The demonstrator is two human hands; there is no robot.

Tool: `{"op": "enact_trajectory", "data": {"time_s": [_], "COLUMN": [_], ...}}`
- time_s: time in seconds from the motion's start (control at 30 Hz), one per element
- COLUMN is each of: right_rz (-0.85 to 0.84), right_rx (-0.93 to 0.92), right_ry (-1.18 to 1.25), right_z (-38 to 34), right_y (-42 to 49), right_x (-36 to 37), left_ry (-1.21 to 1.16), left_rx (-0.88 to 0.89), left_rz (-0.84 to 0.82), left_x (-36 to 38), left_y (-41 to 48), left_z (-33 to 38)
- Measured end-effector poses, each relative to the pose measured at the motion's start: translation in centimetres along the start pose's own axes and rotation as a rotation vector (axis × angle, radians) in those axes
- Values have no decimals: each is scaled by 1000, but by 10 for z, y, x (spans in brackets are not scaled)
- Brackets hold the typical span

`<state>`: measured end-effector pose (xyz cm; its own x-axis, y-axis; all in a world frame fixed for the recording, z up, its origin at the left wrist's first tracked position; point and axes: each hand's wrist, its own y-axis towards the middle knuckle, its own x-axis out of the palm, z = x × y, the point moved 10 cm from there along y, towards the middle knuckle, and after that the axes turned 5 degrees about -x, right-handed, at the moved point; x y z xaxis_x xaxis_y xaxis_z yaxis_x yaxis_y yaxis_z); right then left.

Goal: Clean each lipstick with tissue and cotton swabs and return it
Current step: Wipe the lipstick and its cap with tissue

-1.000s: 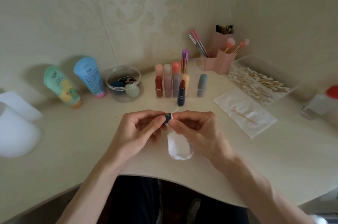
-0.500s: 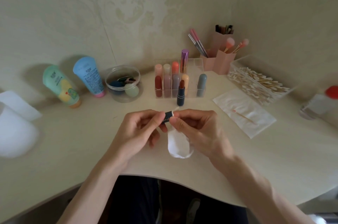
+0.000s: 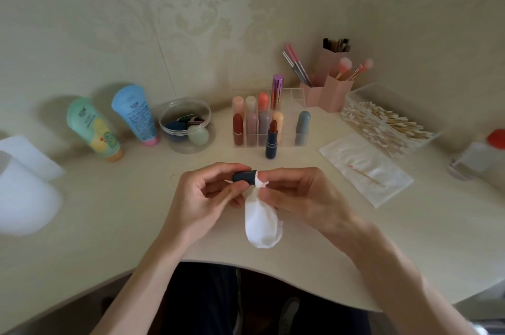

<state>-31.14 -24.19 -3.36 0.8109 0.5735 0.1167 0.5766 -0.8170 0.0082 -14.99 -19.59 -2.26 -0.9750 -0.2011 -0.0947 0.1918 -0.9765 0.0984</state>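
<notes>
Head view: my left hand (image 3: pixel 202 198) grips the dark navy lipstick cap (image 3: pixel 241 176) at frame centre, and my right hand (image 3: pixel 303 195) pinches white tissue (image 3: pixel 262 221) onto its rim. Best move: twist the cap, keep the tissue tight. The uncapped red lipstick (image 3: pixel 272 140) stands just above, by the clear organiser (image 3: pixel 296 99).

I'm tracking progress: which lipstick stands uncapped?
The dark blue lipstick standing alone before the clear organizer; its red tip is bare, while the others sit capped in slots.

Desk tally, fwiw
I count nine capped lipsticks (image 3: pixel 263 127) at 12, one open lipstick (image 3: pixel 272 140), two tubes (image 3: pixel 136 116) at 10, two tissues (image 3: pixel 366 168), one swab box (image 3: pixel 352 101).
</notes>
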Motion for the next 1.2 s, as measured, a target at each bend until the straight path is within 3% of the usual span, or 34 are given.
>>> {"op": "enact_trajectory", "data": {"time_s": [0.13,0.3,0.5,0.67,0.83,1.03,1.2], "right_rz": [115,165,181,179,198,170,200], "right_rx": [-186,-252,-218,-200,-246,-239,-300], "right_ry": [-137,-260,-308,-280,-271,-292,-304], "right_z": [-9,-17,-14,-8,-14,-9,-17], "right_y": [4,3,1,6,2,5,2], "right_x": [-4,-5,-2,-5,-6,-2,-4], "left_ry": [5,-50,-53,34,-24,48,-71], "left_rx": [-19,-108,-121,-6,-81,-23,-150], "left_rz": [-21,-86,-41,53,-59,49,-56], "left_x": [3,9,3,-3,8,-4,4], "left_y": [0,1,2,-1,0,0,2], "left_z": [-2,-6,-8,2,-2,1,-6]}}
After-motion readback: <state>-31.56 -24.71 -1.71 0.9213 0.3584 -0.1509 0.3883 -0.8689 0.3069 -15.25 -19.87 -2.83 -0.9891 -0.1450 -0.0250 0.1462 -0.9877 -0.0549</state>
